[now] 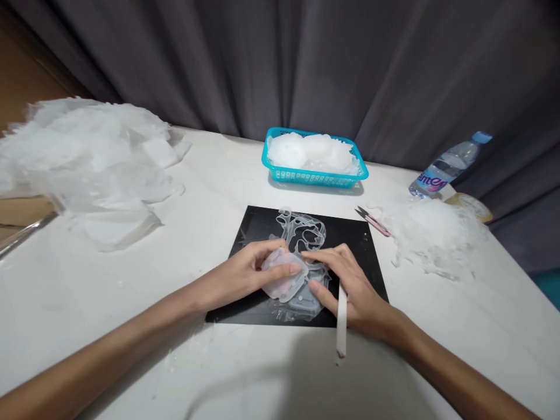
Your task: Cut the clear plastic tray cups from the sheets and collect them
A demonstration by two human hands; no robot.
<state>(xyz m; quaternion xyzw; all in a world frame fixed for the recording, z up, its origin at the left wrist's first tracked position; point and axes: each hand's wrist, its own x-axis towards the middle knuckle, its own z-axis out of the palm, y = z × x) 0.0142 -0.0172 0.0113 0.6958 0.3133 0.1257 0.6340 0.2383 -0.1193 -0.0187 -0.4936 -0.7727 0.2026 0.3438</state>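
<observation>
A translucent silicone piece (286, 281) with thin trimmed flash around it lies on a black mat (258, 224) in the middle of the white table. My left hand (247, 271) is closed on the piece, thumb on top. My right hand (350, 280) rests beside it, fingertips touching the piece, and holds a slim white stick-like tool (342, 321) that points back toward me. Loose strands of clear flash (306, 230) curl on the mat beyond the hands.
A turquoise basket (312, 175) of white pieces stands behind the mat. Small snips (371, 220) lie right of the mat beside a heap of scraps (431, 233). A water bottle (446, 166) lies at the far right. A big pile of translucent sheets (91, 163) fills the left.
</observation>
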